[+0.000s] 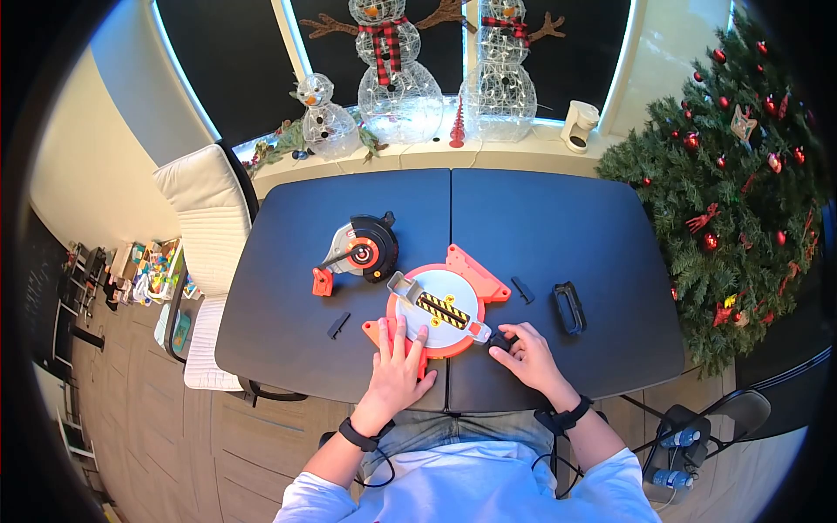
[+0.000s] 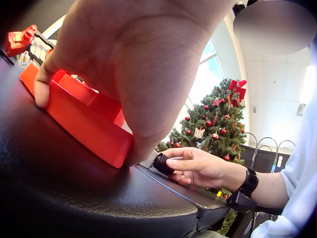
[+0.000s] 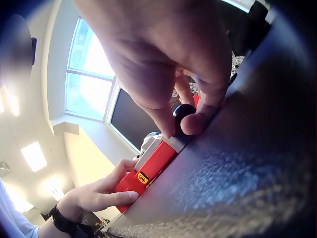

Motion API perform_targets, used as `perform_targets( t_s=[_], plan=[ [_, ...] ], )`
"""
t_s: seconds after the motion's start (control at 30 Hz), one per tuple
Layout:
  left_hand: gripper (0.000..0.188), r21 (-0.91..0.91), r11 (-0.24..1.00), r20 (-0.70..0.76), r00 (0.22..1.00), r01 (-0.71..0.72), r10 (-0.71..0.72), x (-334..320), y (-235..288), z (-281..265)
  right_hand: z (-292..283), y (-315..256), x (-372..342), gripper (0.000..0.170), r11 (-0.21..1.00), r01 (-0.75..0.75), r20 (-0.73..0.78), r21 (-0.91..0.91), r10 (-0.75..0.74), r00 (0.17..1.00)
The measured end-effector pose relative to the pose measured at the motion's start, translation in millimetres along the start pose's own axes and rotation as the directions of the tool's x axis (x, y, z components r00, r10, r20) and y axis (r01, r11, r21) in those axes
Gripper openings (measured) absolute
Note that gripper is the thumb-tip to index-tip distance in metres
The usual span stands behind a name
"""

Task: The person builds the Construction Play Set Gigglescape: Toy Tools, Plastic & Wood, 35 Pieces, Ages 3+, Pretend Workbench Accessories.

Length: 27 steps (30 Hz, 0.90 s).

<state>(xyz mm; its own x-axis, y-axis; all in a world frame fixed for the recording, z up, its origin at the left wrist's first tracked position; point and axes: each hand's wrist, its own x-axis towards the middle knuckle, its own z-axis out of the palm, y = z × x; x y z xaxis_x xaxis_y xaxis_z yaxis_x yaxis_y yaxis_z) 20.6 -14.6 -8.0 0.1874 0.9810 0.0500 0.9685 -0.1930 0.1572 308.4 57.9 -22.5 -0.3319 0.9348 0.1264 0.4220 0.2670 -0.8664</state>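
Note:
A round base, red-orange with a grey disc and a black-and-yellow striped strip, lies on the dark table. Spread fingers of the left hand rest on its front left edge; in the left wrist view the hand spans the red side wall. At the base's right front, the right hand pinches a black knob beside a grey tab. The right wrist view shows thumb and fingers of that hand around the round black piece, next to the red edge.
A black and grey saw-like unit with a red end stands back left. Small black pieces lie left and right of the base, with a black oval frame farther right. A seam divides the table.

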Motion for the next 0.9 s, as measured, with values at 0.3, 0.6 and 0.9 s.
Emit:
perform_targets(
  t_s=[0.3,0.6,0.9],
  plan=[
    [0.096,0.007,1.0,0.001,1.0,0.0,0.0,0,0,0,-1,-8,-1,0.041,0.998,-0.055,0.002,0.023,0.055,0.998],
    [0.095,0.006,1.0,0.004,1.0,0.003,-0.003,0,0,0,2,6,-1,0.044,1.0,-0.023,0.035,-0.014,0.024,0.999],
    [0.096,0.008,1.0,0.012,1.0,0.004,-0.004,0,0,1,5,10,-1,0.047,0.998,0.0,0.015,-0.058,0.001,1.0]
  ],
)
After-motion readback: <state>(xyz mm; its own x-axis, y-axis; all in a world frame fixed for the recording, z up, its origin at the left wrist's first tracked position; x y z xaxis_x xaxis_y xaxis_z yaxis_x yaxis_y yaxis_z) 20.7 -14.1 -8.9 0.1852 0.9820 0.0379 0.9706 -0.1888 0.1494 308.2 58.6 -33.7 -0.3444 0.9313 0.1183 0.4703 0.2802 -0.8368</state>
